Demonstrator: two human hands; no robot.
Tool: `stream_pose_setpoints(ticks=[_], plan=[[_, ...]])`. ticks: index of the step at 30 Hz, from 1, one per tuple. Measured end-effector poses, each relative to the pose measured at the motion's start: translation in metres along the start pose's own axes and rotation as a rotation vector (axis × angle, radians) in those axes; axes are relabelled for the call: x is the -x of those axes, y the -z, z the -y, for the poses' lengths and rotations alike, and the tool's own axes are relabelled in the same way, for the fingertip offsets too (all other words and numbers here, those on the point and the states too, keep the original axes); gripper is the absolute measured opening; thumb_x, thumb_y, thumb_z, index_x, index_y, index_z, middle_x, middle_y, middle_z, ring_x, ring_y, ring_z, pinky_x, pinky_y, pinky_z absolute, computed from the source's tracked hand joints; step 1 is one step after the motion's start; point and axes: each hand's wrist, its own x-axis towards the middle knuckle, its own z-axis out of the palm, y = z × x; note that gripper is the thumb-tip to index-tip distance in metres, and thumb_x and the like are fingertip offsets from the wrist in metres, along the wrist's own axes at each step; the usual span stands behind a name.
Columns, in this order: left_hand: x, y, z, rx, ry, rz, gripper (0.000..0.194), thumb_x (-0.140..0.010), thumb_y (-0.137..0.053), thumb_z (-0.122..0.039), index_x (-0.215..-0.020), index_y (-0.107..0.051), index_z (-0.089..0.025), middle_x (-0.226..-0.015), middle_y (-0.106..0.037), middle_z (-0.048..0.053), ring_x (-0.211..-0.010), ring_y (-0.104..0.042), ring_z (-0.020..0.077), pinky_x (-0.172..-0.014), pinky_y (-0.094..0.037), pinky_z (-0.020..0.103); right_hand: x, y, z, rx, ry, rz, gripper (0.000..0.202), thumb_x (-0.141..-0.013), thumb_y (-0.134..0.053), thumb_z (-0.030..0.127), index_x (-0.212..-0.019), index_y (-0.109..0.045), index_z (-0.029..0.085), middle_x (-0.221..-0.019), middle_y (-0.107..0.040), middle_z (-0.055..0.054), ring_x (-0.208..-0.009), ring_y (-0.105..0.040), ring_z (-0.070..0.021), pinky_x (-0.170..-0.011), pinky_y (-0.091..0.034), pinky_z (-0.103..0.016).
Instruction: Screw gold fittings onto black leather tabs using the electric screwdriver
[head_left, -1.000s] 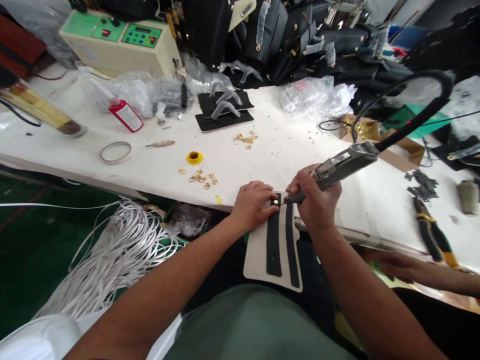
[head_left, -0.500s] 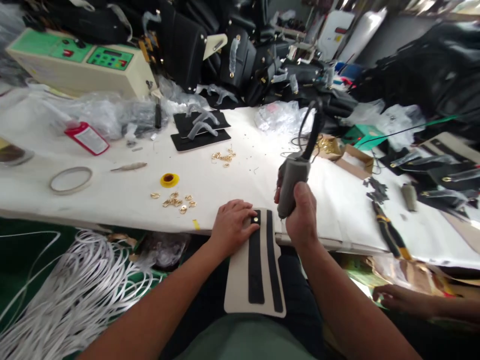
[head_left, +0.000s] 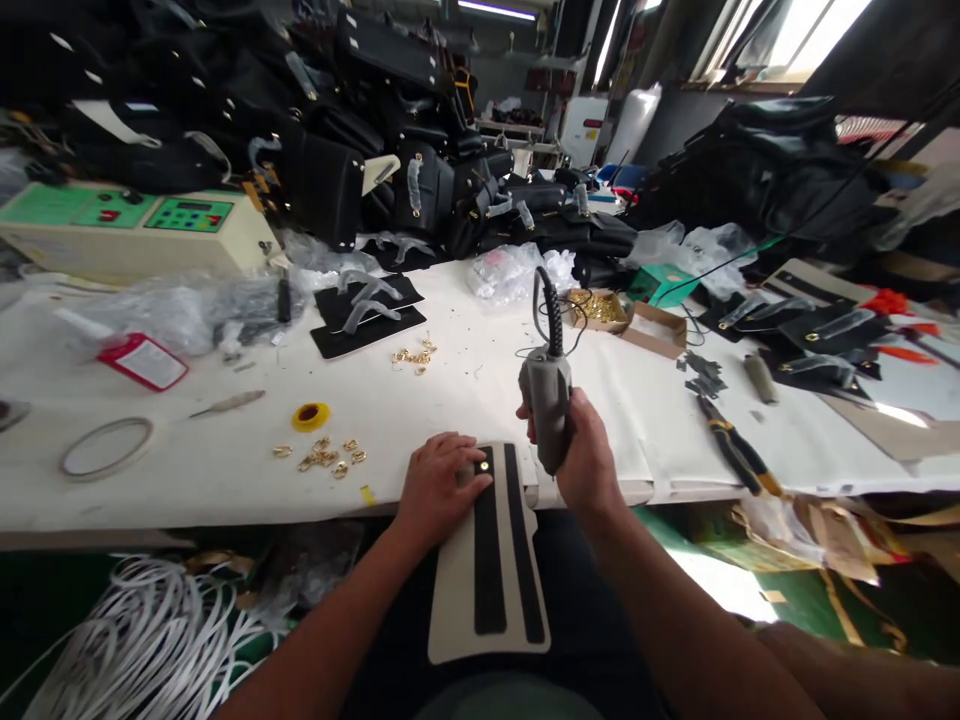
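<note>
A beige panel (head_left: 454, 600) with rounded corners and two long black strips lies partly on the table's front edge and partly over my lap. A small brass-coloured fitting (head_left: 484, 466) sits at the top of one strip. My left hand (head_left: 439, 485) holds the panel's upper left side, thumb and forefinger either side of that fitting. My right hand (head_left: 589, 455) is closed around a grey corded power tool (head_left: 551, 410), probably an electric screwdriver. The tool is upright, its thin tip down, to the right of the panel and apart from it. Its black cord rises from the top.
Gold-coloured hardware (head_left: 321, 456), a yellow tape roll (head_left: 310, 416) and an awl (head_left: 229, 402) lie leftward. Pliers (head_left: 739, 450) and small boxes (head_left: 600, 308) are rightward. Black bags (head_left: 322, 190) are piled behind. Another person's arm (head_left: 847, 670) shows at lower right.
The view has tilted up and shifted right. The tool has turned more upright in my right hand. My left hand stays on the panel.
</note>
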Motion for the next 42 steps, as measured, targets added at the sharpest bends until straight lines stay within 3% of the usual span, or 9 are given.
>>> stream_pose_setpoints(ticks=[4, 7, 10, 14, 17, 22, 36, 42], plan=[[-0.001, -0.001, -0.003, 0.002, 0.011, -0.003, 0.022, -0.084, -0.084, -0.027, -0.106, -0.078, -0.03, -0.132, -0.076, 0.001, -0.135, -0.059, 0.0308, -0.114, -0.046, 0.054, -0.001, 0.005, 0.004, -0.003, 0.003, 0.017, 0.077, -0.096, -0.033, 0.082, -0.099, -0.075, 0.017, -0.082, -0.076, -0.009, -0.066, -0.066, -0.0206, -0.059, -0.053, -0.034], [0.0, -0.002, -0.006, 0.012, 0.014, -0.016, 0.022, -0.084, -0.085, -0.026, -0.105, -0.078, -0.03, -0.132, -0.076, 0.001, -0.135, -0.06, 0.0297, -0.115, -0.046, 0.052, 0.0, 0.005, 0.012, -0.174, 0.012, 0.054, 0.074, -0.094, -0.038, 0.082, -0.107, -0.075, 0.019, -0.087, -0.074, -0.008, -0.06, -0.062, -0.0172, -0.053, -0.049, -0.032], [0.002, -0.003, -0.007, 0.02, 0.023, -0.007, 0.022, -0.084, -0.086, -0.027, -0.105, -0.078, -0.03, -0.132, -0.076, 0.001, -0.135, -0.06, 0.0291, -0.116, -0.045, 0.051, 0.002, 0.004, 0.017, -0.273, 0.077, 0.089, 0.071, -0.084, -0.057, 0.083, -0.114, -0.073, 0.02, -0.096, -0.073, -0.007, -0.058, -0.059, -0.014, -0.05, -0.047, -0.03], [0.004, -0.006, -0.007, 0.024, 0.019, -0.01, 0.025, -0.084, -0.087, -0.031, -0.107, -0.077, -0.031, -0.133, -0.075, -0.001, -0.135, -0.059, 0.0279, -0.115, -0.045, 0.049, 0.004, -0.006, 0.013, -0.18, 0.224, 0.04, 0.048, -0.078, -0.085, 0.058, -0.107, -0.069, 0.024, -0.081, -0.065, 0.002, -0.051, -0.054, -0.0109, -0.047, -0.046, -0.027], [0.005, -0.007, -0.007, 0.022, 0.017, -0.009, 0.026, -0.085, -0.086, -0.032, -0.109, -0.076, -0.031, -0.134, -0.075, -0.002, -0.137, -0.057, 0.0277, -0.116, -0.043, 0.049, 0.003, -0.019, 0.005, -0.136, 0.277, 0.008, 0.035, -0.082, -0.084, 0.051, -0.087, -0.065, 0.022, -0.066, -0.058, 0.005, -0.05, -0.057, -0.0129, -0.051, -0.052, -0.029], [0.005, -0.006, -0.008, 0.046, 0.024, 0.012, 0.025, -0.085, -0.086, -0.034, -0.108, -0.076, -0.03, -0.135, -0.074, -0.003, -0.139, -0.055, 0.0277, -0.117, -0.041, 0.048, -0.003, -0.039, -0.011, -0.129, 0.261, 0.053, 0.045, -0.081, -0.085, 0.051, -0.065, -0.054, 0.024, -0.056, -0.053, 0.005, -0.046, -0.053, -0.0134, -0.045, -0.047, -0.029], [0.007, -0.01, -0.004, 0.025, -0.018, -0.016, 0.025, -0.087, -0.085, -0.036, -0.109, -0.075, -0.029, -0.135, -0.073, -0.001, -0.138, -0.055, 0.0282, -0.114, -0.041, 0.047, -0.005, -0.05, -0.035, -0.016, 0.277, 0.017, 0.049, -0.082, -0.084, 0.056, -0.061, -0.054, 0.023, -0.056, -0.056, 0.003, -0.048, -0.055, -0.0141, -0.047, -0.047, -0.029], [0.007, -0.008, -0.006, 0.028, -0.028, -0.026, 0.026, -0.086, -0.085, -0.034, -0.109, -0.074, -0.029, -0.132, -0.075, -0.002, -0.136, -0.057, 0.0275, -0.112, -0.043, 0.048, -0.008, -0.045, -0.037, 0.042, 0.275, 0.098, 0.041, -0.084, -0.081, 0.051, -0.066, -0.058, 0.023, -0.056, -0.057, 0.003, -0.046, -0.054, -0.014, -0.045, -0.046, -0.029]])
